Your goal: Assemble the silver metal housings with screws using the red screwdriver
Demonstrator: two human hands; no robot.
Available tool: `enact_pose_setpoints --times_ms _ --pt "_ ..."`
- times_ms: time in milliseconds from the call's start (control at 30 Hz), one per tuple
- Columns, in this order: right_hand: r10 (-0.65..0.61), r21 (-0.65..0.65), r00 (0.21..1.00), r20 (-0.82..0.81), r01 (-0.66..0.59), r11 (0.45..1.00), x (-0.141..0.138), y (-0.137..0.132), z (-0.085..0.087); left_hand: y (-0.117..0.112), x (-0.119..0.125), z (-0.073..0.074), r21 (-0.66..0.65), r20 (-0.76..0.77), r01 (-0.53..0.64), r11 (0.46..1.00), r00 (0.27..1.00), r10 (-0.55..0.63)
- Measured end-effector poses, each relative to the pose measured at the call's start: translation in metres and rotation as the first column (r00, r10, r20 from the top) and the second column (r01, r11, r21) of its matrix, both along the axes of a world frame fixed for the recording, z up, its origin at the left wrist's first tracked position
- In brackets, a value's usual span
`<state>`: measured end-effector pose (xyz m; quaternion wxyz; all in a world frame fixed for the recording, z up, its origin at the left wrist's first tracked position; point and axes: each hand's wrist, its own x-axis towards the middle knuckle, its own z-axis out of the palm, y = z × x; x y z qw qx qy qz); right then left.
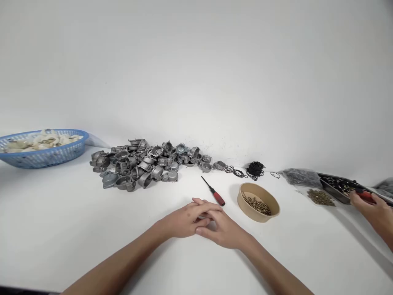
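My left hand [182, 220] and my right hand [229, 230] rest together on the white table, fingers loosely interlaced. The left fingers stretch over the right hand, and parts of the right fingers are hidden beneath them. Neither hand holds a tool or part. Just beyond them lies a screwdriver [218, 198] with a red and black handle, its shaft pointing away to the left. To the right of my right hand stands a round brown paper bowl [274, 209] with many brass-coloured screws [258, 205] inside.
Grey metal housings [144, 164] form a heap at the back left. Farther left sits a blue basket [46, 159] of whitish parts. Black rubber rings [255, 169] lie near the wall. At right, another person's hand [373, 211] holds a red-handled tool by a metal tray [333, 192].
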<state>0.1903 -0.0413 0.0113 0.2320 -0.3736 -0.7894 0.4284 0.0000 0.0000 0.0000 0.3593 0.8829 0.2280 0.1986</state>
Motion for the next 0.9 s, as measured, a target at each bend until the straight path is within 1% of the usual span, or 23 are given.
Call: enact_pose_setpoints --times_ms 167,367,600,900 --pt "-0.009 0.004 1.000 0.000 0.009 1.000 0.000 0.000 0.000 0.000 0.001 0.001 0.002 -0.002 0.004 1.000 1.000 -0.004" --pt "-0.022 0.012 1.000 0.012 0.022 1.000 0.000 0.001 -0.004 -0.002 0.000 0.005 -0.030 0.018 0.007 1.000 1.000 -0.006" --pt "-0.010 0.028 1.000 0.014 0.010 1.000 0.001 0.000 -0.001 -0.004 -0.001 0.012 -0.074 -0.022 -0.018 0.997 1.000 0.016" --pt "-0.003 0.021 1.000 0.000 0.003 1.000 0.002 0.002 -0.002 -0.002 0.000 0.008 -0.054 -0.011 0.001 0.999 1.000 -0.001"
